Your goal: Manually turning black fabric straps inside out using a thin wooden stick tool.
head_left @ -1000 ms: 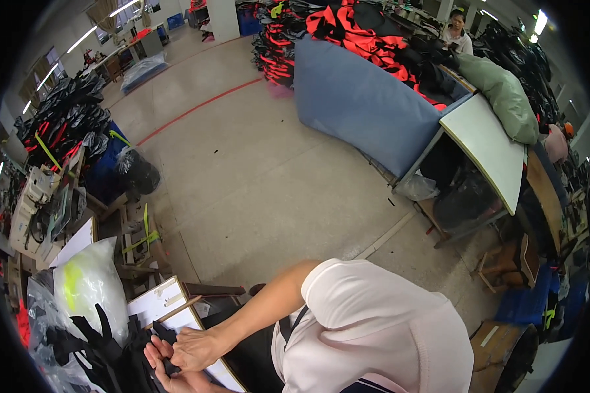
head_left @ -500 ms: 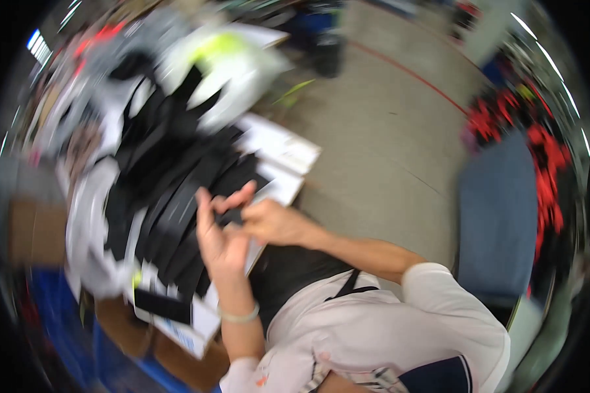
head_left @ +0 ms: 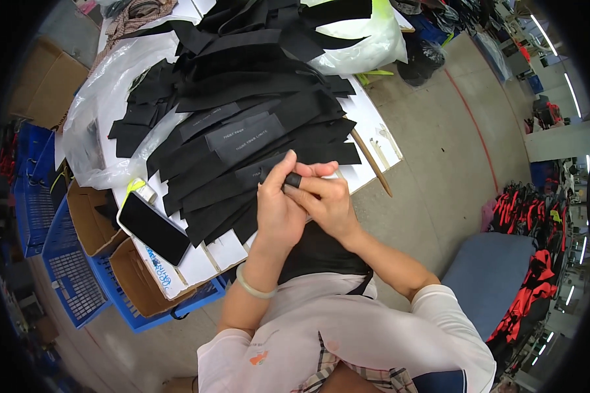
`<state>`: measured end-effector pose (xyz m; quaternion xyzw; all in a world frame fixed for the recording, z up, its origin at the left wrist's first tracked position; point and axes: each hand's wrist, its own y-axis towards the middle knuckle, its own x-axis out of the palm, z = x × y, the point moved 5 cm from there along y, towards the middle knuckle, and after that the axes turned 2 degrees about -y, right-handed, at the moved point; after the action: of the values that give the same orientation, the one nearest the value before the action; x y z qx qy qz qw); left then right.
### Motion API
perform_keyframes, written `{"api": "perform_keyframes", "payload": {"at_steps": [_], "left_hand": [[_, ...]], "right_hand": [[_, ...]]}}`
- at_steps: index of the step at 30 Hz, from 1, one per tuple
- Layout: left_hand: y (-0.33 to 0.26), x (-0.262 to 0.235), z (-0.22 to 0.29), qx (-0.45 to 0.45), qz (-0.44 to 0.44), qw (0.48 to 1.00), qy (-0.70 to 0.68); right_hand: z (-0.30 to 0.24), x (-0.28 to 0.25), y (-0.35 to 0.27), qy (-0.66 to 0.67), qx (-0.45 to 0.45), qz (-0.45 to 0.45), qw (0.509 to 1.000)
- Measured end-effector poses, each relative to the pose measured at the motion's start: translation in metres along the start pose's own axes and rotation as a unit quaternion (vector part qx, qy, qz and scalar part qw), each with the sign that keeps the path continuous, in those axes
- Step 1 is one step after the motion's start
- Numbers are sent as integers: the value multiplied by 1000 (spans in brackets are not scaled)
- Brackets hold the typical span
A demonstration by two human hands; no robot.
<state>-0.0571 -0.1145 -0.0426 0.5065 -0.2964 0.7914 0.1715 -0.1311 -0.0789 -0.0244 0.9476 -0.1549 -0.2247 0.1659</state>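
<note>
Now my left hand (head_left: 276, 208) and right hand (head_left: 328, 204) meet at the desk's (head_left: 373, 131) near edge, both grips pinched shut on a small black piece (head_left: 294, 179). Black fabric strips (head_left: 242, 124) crowd the top; a phone (head_left: 153, 227) lies at the left corner. Bare floor (head_left: 439, 164) opens rightward.

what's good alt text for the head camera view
Seen from above, a person's left hand and right hand pinch a small black piece over a table heaped with black fabric strips; a dark phone lies nearby.
</note>
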Motion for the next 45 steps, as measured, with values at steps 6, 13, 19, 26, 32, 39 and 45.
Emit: {"api": "perform_keyframes", "payload": {"at_steps": [6, 13, 19, 26, 32, 39, 45], "left_hand": [[5, 6, 24, 140, -34, 990, 12], [-1, 10, 24, 156, -28, 987, -10], [-16, 25, 47, 237, 31, 959, 152], [-24, 22, 32, 250, 60, 961, 106], [-34, 33, 35, 243, -2, 951, 190], [-28, 11, 18, 69, -7, 991, 118], [-20, 8, 17, 133, -11, 990, 39]], "right_hand": [[-2, -2, 11, 154, 210, -45, 964], [-22, 5, 3, 19, 47, 90, 995], [-26, 3, -6, -13, -101, -21, 995], [-28, 0, -22, 359, 286, -50, 887], [-30, 3, -18, 295, 159, -152, 930], [-20, -3, -16, -79, 6, -271, 959], [-11, 3, -29, -126, -18, -259, 957]]}}
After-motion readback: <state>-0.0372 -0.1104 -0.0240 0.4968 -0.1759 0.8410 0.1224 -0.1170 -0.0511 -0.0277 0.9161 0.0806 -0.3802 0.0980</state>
